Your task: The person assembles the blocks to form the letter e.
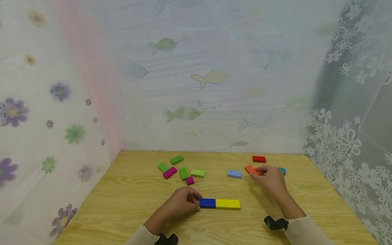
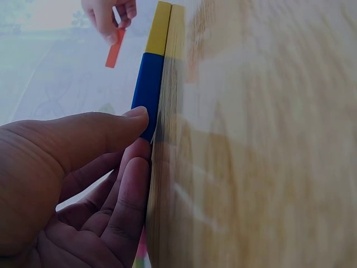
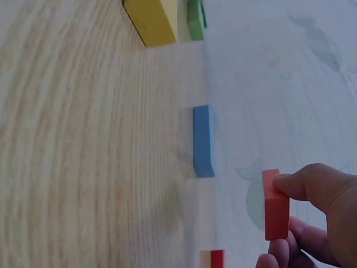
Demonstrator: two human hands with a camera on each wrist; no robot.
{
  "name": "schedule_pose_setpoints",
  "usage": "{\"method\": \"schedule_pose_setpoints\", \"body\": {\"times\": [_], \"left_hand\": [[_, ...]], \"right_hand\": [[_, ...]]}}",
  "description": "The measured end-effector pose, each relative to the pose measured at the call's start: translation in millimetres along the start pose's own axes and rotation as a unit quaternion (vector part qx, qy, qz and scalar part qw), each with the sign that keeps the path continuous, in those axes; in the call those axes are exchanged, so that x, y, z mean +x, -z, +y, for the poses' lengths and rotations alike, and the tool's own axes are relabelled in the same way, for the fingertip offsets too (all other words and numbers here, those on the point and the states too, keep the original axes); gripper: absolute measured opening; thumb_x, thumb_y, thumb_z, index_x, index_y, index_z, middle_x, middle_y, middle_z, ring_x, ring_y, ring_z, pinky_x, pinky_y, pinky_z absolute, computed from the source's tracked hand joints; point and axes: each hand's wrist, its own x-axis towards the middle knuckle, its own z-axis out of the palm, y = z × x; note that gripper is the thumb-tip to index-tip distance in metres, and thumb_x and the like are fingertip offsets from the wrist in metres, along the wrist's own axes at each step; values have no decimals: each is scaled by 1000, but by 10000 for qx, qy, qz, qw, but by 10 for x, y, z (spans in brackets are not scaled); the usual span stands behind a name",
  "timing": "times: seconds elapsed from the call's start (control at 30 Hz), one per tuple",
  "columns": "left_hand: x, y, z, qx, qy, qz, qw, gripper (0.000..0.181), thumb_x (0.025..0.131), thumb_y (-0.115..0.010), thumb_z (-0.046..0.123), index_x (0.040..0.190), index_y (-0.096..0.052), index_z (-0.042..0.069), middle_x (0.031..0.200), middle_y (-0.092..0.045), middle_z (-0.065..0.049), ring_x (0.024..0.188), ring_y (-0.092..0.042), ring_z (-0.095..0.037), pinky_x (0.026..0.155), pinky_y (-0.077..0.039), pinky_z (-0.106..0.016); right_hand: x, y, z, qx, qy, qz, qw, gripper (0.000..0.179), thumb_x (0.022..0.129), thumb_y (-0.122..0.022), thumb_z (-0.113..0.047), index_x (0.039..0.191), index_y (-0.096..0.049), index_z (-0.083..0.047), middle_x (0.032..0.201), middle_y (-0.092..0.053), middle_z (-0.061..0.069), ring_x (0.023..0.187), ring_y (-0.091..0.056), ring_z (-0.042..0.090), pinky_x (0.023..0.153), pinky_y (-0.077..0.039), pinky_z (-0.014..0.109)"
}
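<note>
A dark blue block [image 1: 207, 203] and a longer yellow block [image 1: 228, 204] lie end to end on the table's near middle. My left hand [image 1: 184, 203] pinches the blue block's left end, with the thumb and curled fingers around it in the left wrist view. Held up off the wood is an orange block [image 3: 276, 206], pinched between the thumb and fingers of my right hand [image 1: 271, 180]. Just left of that hand lies a light blue block [image 1: 234, 174]. Behind it is a red block [image 1: 259, 159], and a teal block [image 1: 282, 171] is partly hidden by the hand.
Several green blocks [image 1: 177, 160] lie at the back left of the wooden table [image 1: 128, 204]. Among them are a magenta block [image 1: 169, 173] and a small magenta piece [image 1: 190, 180]. A fish-patterned curtain [image 1: 214, 102] hangs behind the table, with flowered curtains at both sides.
</note>
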Motion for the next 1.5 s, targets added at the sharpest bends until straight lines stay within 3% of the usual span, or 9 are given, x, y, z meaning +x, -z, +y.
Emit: {"method": "schedule_pose_setpoints", "body": {"times": [0.4, 0.73, 1.5], "left_hand": [[-12, 9, 13, -2, -26, -36, 10000, 28, 86, -86, 18, 113, -76, 16, 101, -70, 5, 91, -68, -11, 79, -58, -29], [-16, 7, 30, 39, -15, -7, 10000, 29, 85, -87, 18, 112, -77, 17, 102, -69, 5, 91, -67, -11, 79, -58, -29], [-23, 2, 31, 40, -20, 15, 10000, 26, 86, -86, 18, 111, -76, 17, 102, -70, 4, 90, -67, -11, 77, -56, -28]], "right_hand": [[-206, -49, -26, -113, -16, -105, 9999, 40, 87, -83, -34, 116, -77, -7, 108, -75, 8, 90, -67, 22, 68, -53, 30], [-337, -115, -89, 41, -219, -458, 9987, 39, 82, -88, -35, 108, -79, -8, 99, -75, 3, 85, -65, 19, 65, -52, 31], [-444, -329, -147, 97, -428, -690, 9967, 37, 72, -94, -36, 95, -80, -11, 88, -74, -1, 80, -63, 16, 68, -51, 30]]}}
